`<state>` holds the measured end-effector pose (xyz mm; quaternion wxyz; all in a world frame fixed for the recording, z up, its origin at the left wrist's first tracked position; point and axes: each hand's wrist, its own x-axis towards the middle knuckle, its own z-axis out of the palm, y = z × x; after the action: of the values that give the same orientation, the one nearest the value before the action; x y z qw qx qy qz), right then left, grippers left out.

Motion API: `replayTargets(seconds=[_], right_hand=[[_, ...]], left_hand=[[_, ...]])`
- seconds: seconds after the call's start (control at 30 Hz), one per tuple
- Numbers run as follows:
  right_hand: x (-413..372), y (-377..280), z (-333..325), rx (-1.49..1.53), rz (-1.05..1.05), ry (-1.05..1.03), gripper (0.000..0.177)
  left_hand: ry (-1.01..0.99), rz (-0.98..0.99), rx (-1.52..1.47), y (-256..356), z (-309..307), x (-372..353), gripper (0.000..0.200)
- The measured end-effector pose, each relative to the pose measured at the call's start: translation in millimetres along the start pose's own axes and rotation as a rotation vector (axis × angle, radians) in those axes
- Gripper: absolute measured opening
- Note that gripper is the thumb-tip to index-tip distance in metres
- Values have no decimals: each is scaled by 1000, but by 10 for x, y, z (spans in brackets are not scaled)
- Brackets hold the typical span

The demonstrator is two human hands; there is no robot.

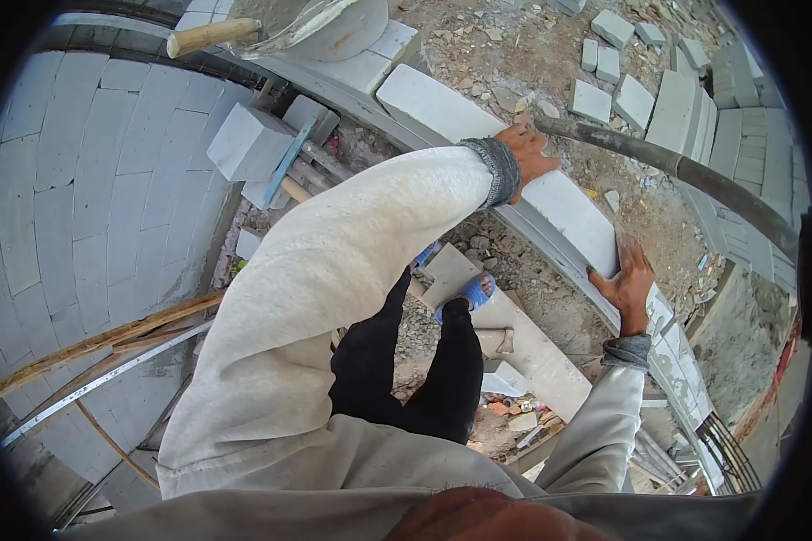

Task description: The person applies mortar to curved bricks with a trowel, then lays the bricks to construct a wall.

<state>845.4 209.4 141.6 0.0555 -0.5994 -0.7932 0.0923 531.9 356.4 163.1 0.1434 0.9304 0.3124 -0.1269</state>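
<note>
Block (568, 212): lies atop wall (429, 104), in line with its course. Left hand (528, 153) and right hand (627, 284) each clamp one end, probably to keep it level.

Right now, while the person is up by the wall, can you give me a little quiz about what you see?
1. True or false: the left hand and the right hand both hold the white block.
2. What colour is the sandal down below? A red, B blue, C green.
3. What long dark thing runs across the rubble past the block?

Key: 1 true; 2 B; 3 a dark hose.
</note>
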Motion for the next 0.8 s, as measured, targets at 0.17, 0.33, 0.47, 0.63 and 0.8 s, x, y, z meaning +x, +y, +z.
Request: replayTargets(seconds=[0.17, 0.33, 0.47, 0.63, 0.8], right_hand=[[12, -24, -2, -38, 25, -22, 91], [55, -115, -82, -33, 74, -58, 89], [40, -28, 16, -61, 9, -5, 93], [87, -107, -31, -35, -23, 35, 92], [129, -134, -83, 14, -50, 65, 94]], left_hand=[[21, -4, -28, -30, 51, -1, 91], [46, 20, -41, -72, 69, -6, 91], [9, 20, -62, -107, 10, -16, 90], [92, 28, -78, -138, 80, -37, 89], [62, 3, -85, -113, 17, -48, 86]])
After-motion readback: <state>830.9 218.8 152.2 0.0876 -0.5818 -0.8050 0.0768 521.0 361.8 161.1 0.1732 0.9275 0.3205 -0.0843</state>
